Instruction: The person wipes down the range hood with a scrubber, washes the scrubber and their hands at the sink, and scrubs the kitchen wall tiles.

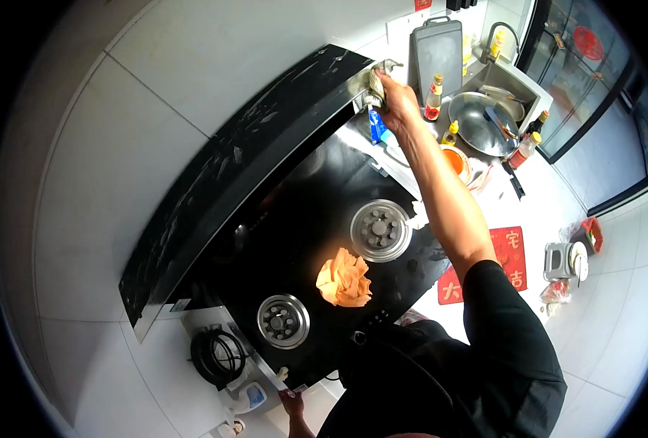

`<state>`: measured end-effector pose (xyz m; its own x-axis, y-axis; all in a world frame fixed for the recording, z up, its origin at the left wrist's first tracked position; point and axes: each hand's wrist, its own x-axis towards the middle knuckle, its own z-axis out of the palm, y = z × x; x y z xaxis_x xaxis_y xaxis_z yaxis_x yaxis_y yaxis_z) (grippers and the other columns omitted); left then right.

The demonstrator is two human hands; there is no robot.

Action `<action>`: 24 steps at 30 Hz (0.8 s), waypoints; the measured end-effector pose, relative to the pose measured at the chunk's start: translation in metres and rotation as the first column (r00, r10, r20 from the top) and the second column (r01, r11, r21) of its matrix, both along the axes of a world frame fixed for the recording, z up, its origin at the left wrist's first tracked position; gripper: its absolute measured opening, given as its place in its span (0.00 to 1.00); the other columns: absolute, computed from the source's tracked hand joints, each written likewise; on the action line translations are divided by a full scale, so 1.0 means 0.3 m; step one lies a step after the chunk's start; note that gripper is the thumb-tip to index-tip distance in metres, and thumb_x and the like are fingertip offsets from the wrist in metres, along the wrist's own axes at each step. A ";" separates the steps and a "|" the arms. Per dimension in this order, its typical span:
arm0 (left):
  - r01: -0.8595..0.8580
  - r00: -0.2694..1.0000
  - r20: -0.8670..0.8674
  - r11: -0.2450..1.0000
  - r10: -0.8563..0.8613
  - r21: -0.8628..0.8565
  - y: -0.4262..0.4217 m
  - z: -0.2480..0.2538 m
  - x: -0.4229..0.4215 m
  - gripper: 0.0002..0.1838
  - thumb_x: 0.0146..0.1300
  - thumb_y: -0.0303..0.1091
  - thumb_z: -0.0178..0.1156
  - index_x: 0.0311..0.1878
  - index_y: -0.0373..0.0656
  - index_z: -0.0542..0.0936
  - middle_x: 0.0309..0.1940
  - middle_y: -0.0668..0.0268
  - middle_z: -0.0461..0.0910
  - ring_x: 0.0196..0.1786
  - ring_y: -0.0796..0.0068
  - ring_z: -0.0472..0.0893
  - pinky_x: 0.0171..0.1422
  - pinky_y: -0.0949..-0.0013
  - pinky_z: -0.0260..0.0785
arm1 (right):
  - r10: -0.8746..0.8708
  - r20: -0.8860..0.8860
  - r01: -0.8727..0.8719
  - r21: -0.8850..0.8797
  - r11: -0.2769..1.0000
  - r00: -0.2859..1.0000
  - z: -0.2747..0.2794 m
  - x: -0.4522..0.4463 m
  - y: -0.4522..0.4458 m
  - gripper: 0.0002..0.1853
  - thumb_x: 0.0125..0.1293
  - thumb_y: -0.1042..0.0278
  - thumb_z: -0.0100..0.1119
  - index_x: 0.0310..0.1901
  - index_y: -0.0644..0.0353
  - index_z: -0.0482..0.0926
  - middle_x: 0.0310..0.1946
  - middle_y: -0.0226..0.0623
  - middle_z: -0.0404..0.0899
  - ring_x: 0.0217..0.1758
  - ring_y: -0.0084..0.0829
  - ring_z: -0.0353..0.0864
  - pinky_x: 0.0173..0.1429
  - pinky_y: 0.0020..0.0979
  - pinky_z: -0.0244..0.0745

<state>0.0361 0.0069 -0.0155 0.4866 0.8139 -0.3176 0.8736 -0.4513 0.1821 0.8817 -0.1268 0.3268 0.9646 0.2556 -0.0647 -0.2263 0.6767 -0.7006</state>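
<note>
My right hand is closed on a crumpled greyish cloth, pressed against the far right end of the black range hood. Pale streaks mark the hood's dark surface. Low in the view, my left hand is at the front left edge of the cooktop, its fingers too small and shaded to make out. Between them lies the black glass cooktop with two round burners, one at the right and one at the left. A crumpled orange cloth rests between the burners.
Beyond my right arm are a sauce bottle, a wok, an upright grey board and the sink. Black pan supports and a white bottle stand left of the cooktop. A red mat lies on the floor.
</note>
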 end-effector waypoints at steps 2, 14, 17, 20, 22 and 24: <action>-0.093 0.987 0.124 0.994 0.099 -0.054 -0.008 0.029 0.019 0.23 0.57 0.41 0.68 0.46 0.32 0.75 0.47 0.49 0.75 0.60 0.50 0.70 0.77 0.52 0.53 | -0.060 0.004 0.060 -0.007 0.998 0.998 -0.001 0.063 0.022 0.12 0.70 0.63 0.60 0.43 0.66 0.80 0.33 0.38 0.84 0.31 0.30 0.83 0.33 0.33 0.78; -0.213 0.945 0.222 0.966 0.241 -0.144 -0.012 -0.009 0.001 0.22 0.55 0.32 0.69 0.49 0.32 0.71 0.46 0.50 0.73 0.55 0.48 0.72 0.69 0.54 0.61 | -0.119 0.116 0.141 -0.206 0.968 0.986 -0.048 -0.301 0.320 0.13 0.68 0.62 0.59 0.33 0.65 0.81 0.23 0.34 0.79 0.22 0.25 0.73 0.26 0.31 0.66; -0.256 0.958 0.081 0.948 0.275 -0.187 0.018 -0.009 -0.005 0.31 0.57 0.31 0.67 0.59 0.29 0.65 0.53 0.47 0.73 0.60 0.46 0.72 0.73 0.56 0.59 | -0.190 0.130 0.223 -0.339 0.914 0.973 -0.079 -0.169 0.270 0.14 0.68 0.62 0.60 0.30 0.66 0.79 0.21 0.34 0.77 0.21 0.26 0.71 0.27 0.31 0.65; -0.190 0.977 0.069 0.971 0.201 -0.147 0.011 -0.054 -0.060 0.27 0.56 0.29 0.67 0.55 0.30 0.66 0.56 0.46 0.71 0.63 0.46 0.71 0.72 0.56 0.60 | -0.263 0.054 0.268 -0.256 0.929 0.963 0.031 -0.002 0.089 0.16 0.67 0.62 0.62 0.31 0.69 0.79 0.25 0.42 0.80 0.22 0.33 0.75 0.28 0.38 0.70; -0.247 0.923 0.241 0.942 0.300 -0.230 -0.011 -0.035 -0.049 0.24 0.55 0.29 0.67 0.51 0.31 0.69 0.56 0.46 0.71 0.63 0.46 0.71 0.72 0.55 0.60 | -0.303 -0.009 0.295 -0.205 0.933 0.953 0.040 0.086 0.078 0.13 0.66 0.65 0.64 0.33 0.70 0.78 0.29 0.44 0.81 0.24 0.34 0.78 0.27 0.38 0.71; -0.147 0.966 0.196 0.983 0.167 -0.112 -0.025 -0.034 -0.068 0.24 0.55 0.29 0.67 0.52 0.31 0.69 0.56 0.46 0.71 0.63 0.46 0.71 0.72 0.55 0.60 | -0.359 0.020 0.354 -0.224 0.908 0.933 0.017 0.058 0.108 0.14 0.67 0.65 0.63 0.36 0.72 0.79 0.31 0.46 0.82 0.27 0.36 0.81 0.29 0.37 0.74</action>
